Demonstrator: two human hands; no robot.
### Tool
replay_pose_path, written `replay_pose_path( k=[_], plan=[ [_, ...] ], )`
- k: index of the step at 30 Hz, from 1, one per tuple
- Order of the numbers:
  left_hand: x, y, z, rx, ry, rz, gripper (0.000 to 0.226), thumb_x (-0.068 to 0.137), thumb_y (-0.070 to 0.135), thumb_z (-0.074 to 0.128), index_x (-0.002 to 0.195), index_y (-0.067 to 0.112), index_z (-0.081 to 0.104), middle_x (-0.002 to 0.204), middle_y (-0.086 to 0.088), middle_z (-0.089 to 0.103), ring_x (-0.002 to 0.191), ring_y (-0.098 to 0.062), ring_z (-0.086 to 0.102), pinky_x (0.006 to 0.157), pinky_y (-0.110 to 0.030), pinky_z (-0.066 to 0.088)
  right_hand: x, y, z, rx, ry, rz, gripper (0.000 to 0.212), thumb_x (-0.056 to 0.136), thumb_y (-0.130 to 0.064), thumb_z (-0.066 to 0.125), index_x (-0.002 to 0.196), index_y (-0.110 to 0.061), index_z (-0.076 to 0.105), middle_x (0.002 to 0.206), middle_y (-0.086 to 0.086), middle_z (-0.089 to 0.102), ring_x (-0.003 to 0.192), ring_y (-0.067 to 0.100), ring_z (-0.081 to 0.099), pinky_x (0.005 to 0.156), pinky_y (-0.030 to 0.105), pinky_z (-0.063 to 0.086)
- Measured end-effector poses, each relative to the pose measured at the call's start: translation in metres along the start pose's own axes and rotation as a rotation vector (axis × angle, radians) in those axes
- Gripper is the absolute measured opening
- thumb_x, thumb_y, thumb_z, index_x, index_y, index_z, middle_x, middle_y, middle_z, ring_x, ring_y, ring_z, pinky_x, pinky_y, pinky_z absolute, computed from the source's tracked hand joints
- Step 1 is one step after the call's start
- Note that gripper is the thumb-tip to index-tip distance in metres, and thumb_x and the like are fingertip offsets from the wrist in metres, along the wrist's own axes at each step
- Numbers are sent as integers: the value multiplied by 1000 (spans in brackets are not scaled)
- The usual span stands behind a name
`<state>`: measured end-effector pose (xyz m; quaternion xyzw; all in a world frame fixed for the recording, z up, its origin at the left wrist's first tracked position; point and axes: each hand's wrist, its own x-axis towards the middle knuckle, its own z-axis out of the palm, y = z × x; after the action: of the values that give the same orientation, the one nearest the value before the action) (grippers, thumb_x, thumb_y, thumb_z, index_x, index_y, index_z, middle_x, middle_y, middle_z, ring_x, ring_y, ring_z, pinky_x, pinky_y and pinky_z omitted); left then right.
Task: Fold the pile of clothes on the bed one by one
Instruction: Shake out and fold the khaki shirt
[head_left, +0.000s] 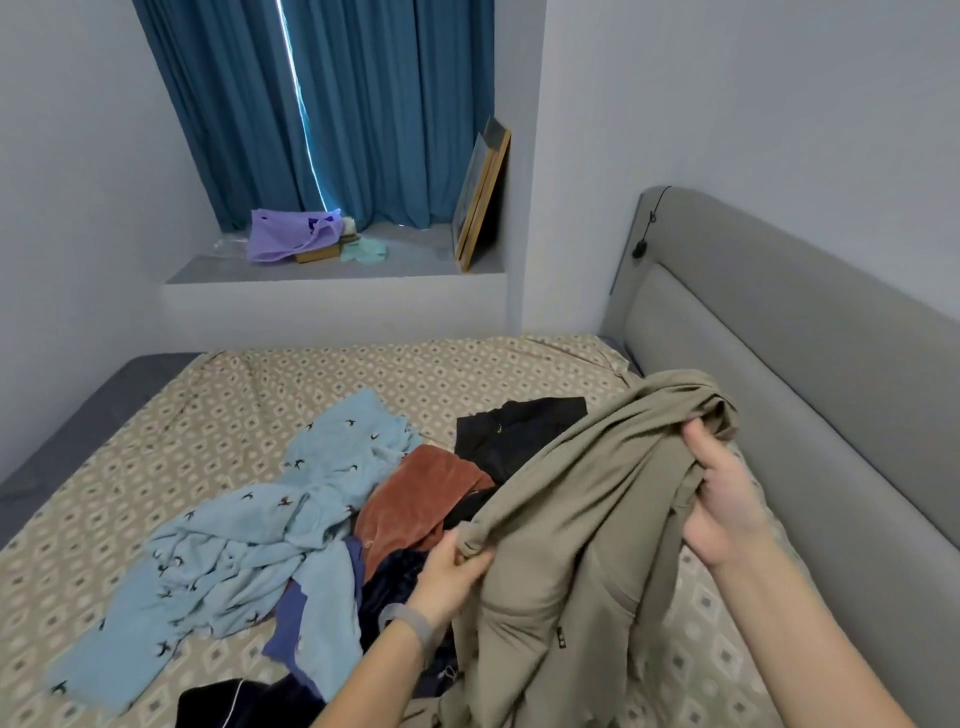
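An olive-green garment (576, 519) hangs lifted above the bed between both hands. My left hand (449, 577) grips a bunched edge of it at the lower left. My right hand (719, 499) grips bunched cloth higher up on the right. Beneath and to the left lies the pile: a light blue garment with small bird prints (249, 540), a rust-brown piece (415, 499), a black garment (519, 431), and dark navy pieces (384, 587). All of it rests on the bed's beige patterned sheet (363, 379).
A grey padded headboard (810, 343) runs along the right side. Behind the bed, a window ledge (332, 270) holds a purple bag (291, 234), a box and leaning picture frames (480, 192). Blue curtains (363, 104) hang above. Walls close off the left and far sides.
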<state>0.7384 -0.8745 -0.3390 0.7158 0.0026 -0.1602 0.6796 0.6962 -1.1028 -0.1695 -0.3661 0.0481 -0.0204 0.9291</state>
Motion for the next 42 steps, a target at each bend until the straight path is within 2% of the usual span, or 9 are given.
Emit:
replay_pose_path(
  k=[6, 10, 14, 16, 19, 22, 27, 33, 42],
  plan=[
    [15, 44, -39, -110, 188, 123, 24, 89, 5, 62, 113, 11, 63, 110, -9, 70, 109, -25, 63, 99, -41, 48, 3, 0, -63, -347, 242, -32, 22, 94, -16, 53, 96, -18, 75, 96, 1, 76, 85, 13, 73, 68, 25, 60],
    [6, 90, -37, -213, 166, 224, 24, 94, -2, 53, 107, 17, 63, 95, 6, 74, 92, -7, 68, 76, -18, 53, 3, 13, -105, -1097, 69, 220, 21, 90, -6, 65, 105, -21, 69, 97, -10, 75, 94, 7, 69, 68, 12, 52],
    [-5, 130, -24, 5, 0, 449, 26, 94, 0, 56, 103, 23, 64, 95, 16, 73, 94, -1, 65, 82, -16, 49, 6, 34, -112, -1595, -123, 367, 16, 74, -20, 72, 86, -14, 64, 86, -5, 68, 86, 12, 63, 85, 32, 48],
    [-9, 150, -16, 134, -92, 544, 24, 91, 3, 60, 101, 24, 66, 94, 16, 71, 94, -1, 63, 86, -18, 47, 8, 41, -96, -1521, -123, 267, 42, 64, -34, 85, 80, -15, 50, 81, -7, 55, 78, 9, 52, 78, 32, 44],
    [-13, 174, 2, 252, -290, 630, 22, 84, 6, 64, 96, 25, 65, 91, 19, 68, 91, 3, 60, 86, -16, 45, 10, 52, -56, -1322, -183, 103, 77, 57, -50, 89, 118, -34, 45, 126, -18, 49, 118, -8, 46, 101, 16, 37],
    [-13, 186, 18, 377, -419, 664, 23, 80, 0, 70, 91, 20, 65, 84, 17, 67, 85, 6, 59, 82, -13, 44, 11, 62, -24, -1245, -296, -1, 66, 82, -17, 77, 125, -39, 32, 132, -36, 32, 111, -35, 33, 101, 3, 32],
    [-5, 186, 0, 604, -236, 733, 33, 71, 10, 83, 96, 23, 66, 87, 20, 63, 76, 14, 55, 72, -7, 39, 19, 50, -27, -1098, -110, -71, 14, 90, -8, 65, 101, -18, 66, 84, -18, 72, 80, -16, 60, 72, 7, 44],
    [13, 125, -30, 657, -237, 289, 57, 77, 53, 70, 124, 25, 54, 111, 10, 63, 98, -2, 61, 94, -27, 50, 16, 29, -39, -825, 98, 66, 20, 96, -7, 53, 104, -20, 67, 93, -10, 74, 84, 0, 68, 68, 12, 49],
    [-6, 51, 14, 434, -419, -12, 113, 73, 47, 78, 153, 25, 1, 158, -4, 16, 141, -18, 27, 112, -29, 30, 7, 32, -32, -477, 7, 244, 40, 77, -14, 64, 116, -6, 63, 96, 6, 75, 82, 15, 72, 70, 24, 57]
  ],
)
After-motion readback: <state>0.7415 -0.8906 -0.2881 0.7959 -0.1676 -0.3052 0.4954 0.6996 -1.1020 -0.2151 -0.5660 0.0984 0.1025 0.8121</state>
